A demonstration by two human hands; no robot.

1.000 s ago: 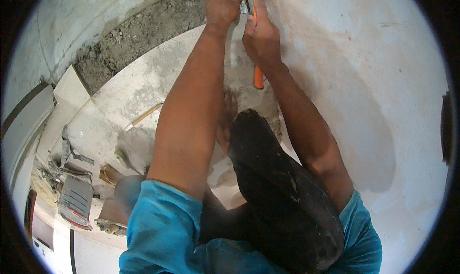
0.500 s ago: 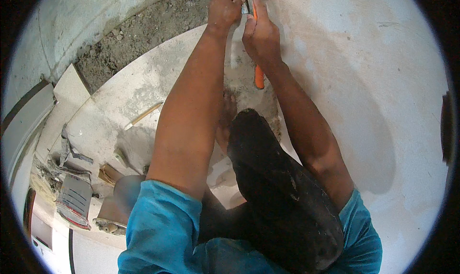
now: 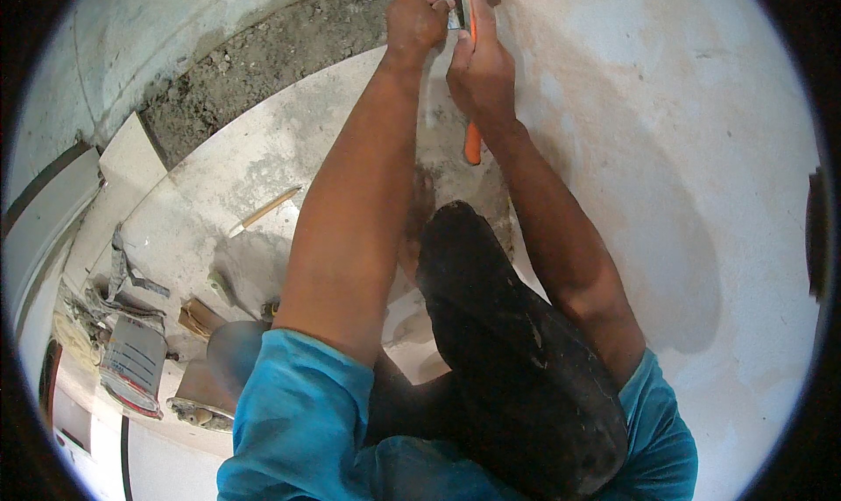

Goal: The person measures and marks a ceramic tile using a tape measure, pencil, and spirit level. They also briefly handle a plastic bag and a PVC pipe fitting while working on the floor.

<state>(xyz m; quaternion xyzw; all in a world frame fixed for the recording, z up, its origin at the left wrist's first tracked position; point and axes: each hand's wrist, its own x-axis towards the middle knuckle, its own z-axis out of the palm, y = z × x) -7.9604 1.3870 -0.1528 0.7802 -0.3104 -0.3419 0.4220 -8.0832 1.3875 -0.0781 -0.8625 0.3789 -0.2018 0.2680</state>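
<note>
My right hand (image 3: 484,79) is closed around an orange-handled tool (image 3: 473,146) near the top edge. The handle's lower end sticks out below my palm, and its grey head is cut off by the picture's edge, so its kind cannot be made out. Just left of it, my left hand (image 3: 415,30) is closed, its fingertips pinching a narrow pale strip (image 3: 454,16) beside the tool. Both arms stretch forward past my raised knee in dark trousers (image 3: 517,352).
Rough grey mortar (image 3: 254,67) runs along the wall at upper left. On the dusty pale floor lie a pencil-like stick (image 3: 265,212), a cut tile piece (image 3: 133,155), a grey strap (image 3: 123,269) and a printed tub or packet (image 3: 134,361). A pale wall (image 3: 648,151) stands on the right.
Both hands have shifted slightly down and to the right, with the pale strip and the tool still in them. The grips look the same.
</note>
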